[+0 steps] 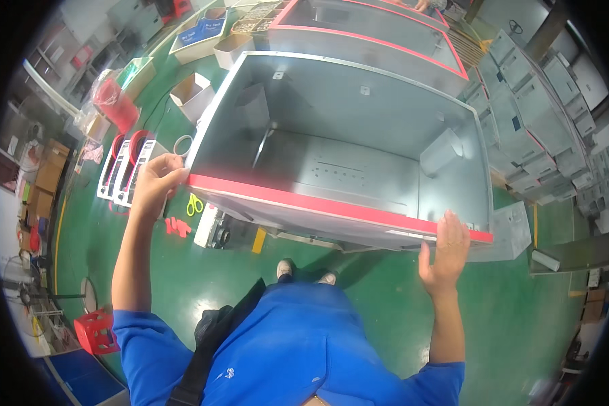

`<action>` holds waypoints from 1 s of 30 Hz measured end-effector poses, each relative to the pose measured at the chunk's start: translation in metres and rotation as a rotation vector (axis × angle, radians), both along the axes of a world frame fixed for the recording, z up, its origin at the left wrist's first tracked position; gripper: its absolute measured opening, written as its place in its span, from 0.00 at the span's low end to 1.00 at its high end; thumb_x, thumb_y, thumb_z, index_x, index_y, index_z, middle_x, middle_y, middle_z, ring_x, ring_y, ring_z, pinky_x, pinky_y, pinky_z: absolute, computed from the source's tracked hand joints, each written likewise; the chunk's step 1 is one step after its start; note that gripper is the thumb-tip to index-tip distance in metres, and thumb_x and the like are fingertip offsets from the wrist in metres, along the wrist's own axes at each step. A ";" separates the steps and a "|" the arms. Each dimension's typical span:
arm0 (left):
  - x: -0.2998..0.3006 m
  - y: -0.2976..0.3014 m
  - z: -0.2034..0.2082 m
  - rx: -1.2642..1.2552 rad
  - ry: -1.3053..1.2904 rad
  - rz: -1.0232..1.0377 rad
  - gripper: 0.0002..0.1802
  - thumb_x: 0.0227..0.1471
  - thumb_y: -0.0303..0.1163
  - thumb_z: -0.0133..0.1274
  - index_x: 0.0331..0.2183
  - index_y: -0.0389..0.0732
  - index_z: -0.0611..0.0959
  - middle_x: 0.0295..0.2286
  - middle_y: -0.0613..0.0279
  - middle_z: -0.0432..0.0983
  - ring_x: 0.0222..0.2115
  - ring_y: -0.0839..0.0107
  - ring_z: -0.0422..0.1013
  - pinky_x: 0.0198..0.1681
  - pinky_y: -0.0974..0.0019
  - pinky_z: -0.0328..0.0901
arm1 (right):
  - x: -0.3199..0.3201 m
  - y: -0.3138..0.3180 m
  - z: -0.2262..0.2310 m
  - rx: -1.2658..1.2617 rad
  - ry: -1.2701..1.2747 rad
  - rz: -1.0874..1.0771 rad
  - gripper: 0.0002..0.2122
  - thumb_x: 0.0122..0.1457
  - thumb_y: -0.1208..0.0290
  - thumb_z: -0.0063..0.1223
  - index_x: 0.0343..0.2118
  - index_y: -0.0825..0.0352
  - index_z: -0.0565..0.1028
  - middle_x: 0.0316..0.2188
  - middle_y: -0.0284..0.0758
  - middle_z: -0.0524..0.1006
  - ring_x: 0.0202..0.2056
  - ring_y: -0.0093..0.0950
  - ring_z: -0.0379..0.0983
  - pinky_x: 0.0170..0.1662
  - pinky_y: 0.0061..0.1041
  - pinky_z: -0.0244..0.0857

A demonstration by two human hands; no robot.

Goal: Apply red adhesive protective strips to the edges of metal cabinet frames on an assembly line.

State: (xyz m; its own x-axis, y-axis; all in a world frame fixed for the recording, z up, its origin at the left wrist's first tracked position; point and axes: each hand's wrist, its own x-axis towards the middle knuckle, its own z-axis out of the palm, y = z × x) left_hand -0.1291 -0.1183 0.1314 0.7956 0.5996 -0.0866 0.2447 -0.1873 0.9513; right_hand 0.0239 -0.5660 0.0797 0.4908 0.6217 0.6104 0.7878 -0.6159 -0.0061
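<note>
A large grey metal box [345, 152] stands in front of me with its open side up. Red tape [298, 197] runs along its near rim from the left corner to the right one. At the near left corner, my left hand [157, 179] has thumb and forefinger pinched together at the end of the tape. My right hand [446, 250] lies with fingers stretched out over the tape near the right corner, pressing on the rim, its thumb apart on the near side. A pale ring [183, 145] shows just beyond my left hand.
More metal boxes with red edges [379, 34] stand behind, with grey cabinets [531, 101] stacked at right. Left on the green floor are red-and-white devices [130, 169], green-handled scissors [194, 204] and a white bin [192, 97]. A red stool [96, 331] stands lower left.
</note>
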 end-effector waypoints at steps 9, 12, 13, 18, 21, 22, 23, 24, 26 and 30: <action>0.000 0.004 0.005 0.026 -0.098 0.013 0.04 0.39 0.25 0.54 0.20 0.41 0.74 0.20 0.72 0.67 0.14 0.87 0.57 0.15 0.83 0.48 | 0.000 0.002 0.002 -0.004 -0.001 -0.002 0.26 0.40 0.79 0.53 0.47 0.75 0.63 0.49 0.49 0.64 0.51 0.42 0.60 0.52 0.44 0.51; 0.001 0.004 0.019 0.051 -0.181 0.013 0.06 0.39 0.23 0.54 0.19 0.41 0.73 0.23 0.71 0.67 0.13 0.88 0.56 0.13 0.83 0.46 | 0.001 0.001 0.001 -0.004 -0.015 -0.001 0.26 0.40 0.79 0.54 0.47 0.75 0.63 0.48 0.49 0.64 0.51 0.42 0.60 0.52 0.43 0.52; 0.000 0.007 0.023 0.055 -0.202 0.016 0.06 0.39 0.23 0.54 0.19 0.40 0.73 0.24 0.71 0.67 0.13 0.88 0.56 0.12 0.83 0.45 | 0.001 0.001 0.001 -0.002 -0.022 0.004 0.27 0.40 0.79 0.54 0.47 0.75 0.63 0.48 0.49 0.64 0.51 0.42 0.60 0.52 0.43 0.52; 0.001 0.009 0.039 0.115 -0.273 -0.023 0.07 0.41 0.22 0.53 0.18 0.39 0.72 0.27 0.69 0.67 0.15 0.89 0.56 0.14 0.83 0.46 | 0.000 0.001 0.001 -0.001 -0.033 -0.014 0.27 0.40 0.79 0.54 0.47 0.75 0.63 0.48 0.49 0.64 0.51 0.42 0.61 0.52 0.43 0.52; 0.000 -0.002 0.059 0.144 -0.322 -0.044 0.07 0.41 0.23 0.53 0.18 0.38 0.72 0.28 0.68 0.67 0.16 0.89 0.56 0.15 0.83 0.46 | 0.000 0.002 0.001 -0.002 -0.035 -0.013 0.27 0.40 0.79 0.54 0.47 0.75 0.63 0.48 0.49 0.64 0.51 0.43 0.61 0.52 0.43 0.53; 0.001 -0.003 0.063 0.176 -0.306 -0.030 0.08 0.42 0.23 0.53 0.18 0.38 0.71 0.28 0.68 0.67 0.15 0.89 0.55 0.16 0.84 0.46 | 0.000 0.002 0.002 -0.003 -0.034 -0.010 0.27 0.40 0.79 0.54 0.47 0.76 0.63 0.48 0.50 0.64 0.51 0.43 0.61 0.52 0.43 0.53; 0.002 -0.003 0.065 0.184 -0.324 -0.039 0.08 0.42 0.23 0.53 0.17 0.38 0.71 0.27 0.68 0.67 0.16 0.89 0.55 0.16 0.83 0.46 | 0.000 0.001 0.001 0.006 -0.022 -0.003 0.27 0.41 0.79 0.53 0.48 0.75 0.61 0.49 0.49 0.63 0.52 0.43 0.60 0.53 0.44 0.52; 0.004 -0.002 0.067 0.191 -0.343 -0.050 0.08 0.42 0.23 0.53 0.17 0.38 0.71 0.27 0.68 0.67 0.16 0.89 0.55 0.16 0.83 0.46 | 0.000 0.001 -0.001 0.013 -0.011 0.001 0.28 0.41 0.80 0.53 0.50 0.75 0.60 0.50 0.49 0.63 0.52 0.43 0.59 0.53 0.44 0.50; 0.007 -0.007 0.072 0.245 -0.369 -0.069 0.08 0.43 0.23 0.53 0.18 0.38 0.71 0.27 0.68 0.67 0.16 0.88 0.55 0.17 0.82 0.46 | 0.000 0.000 -0.001 0.014 -0.013 -0.003 0.28 0.41 0.80 0.53 0.49 0.75 0.60 0.50 0.49 0.63 0.52 0.43 0.59 0.53 0.44 0.51; 0.002 0.005 0.047 0.211 -0.253 -0.048 0.07 0.42 0.23 0.52 0.18 0.40 0.72 0.26 0.70 0.67 0.15 0.88 0.56 0.16 0.83 0.47 | 0.001 0.001 0.001 0.011 -0.042 -0.005 0.27 0.40 0.79 0.53 0.47 0.77 0.63 0.48 0.50 0.65 0.50 0.43 0.61 0.51 0.44 0.53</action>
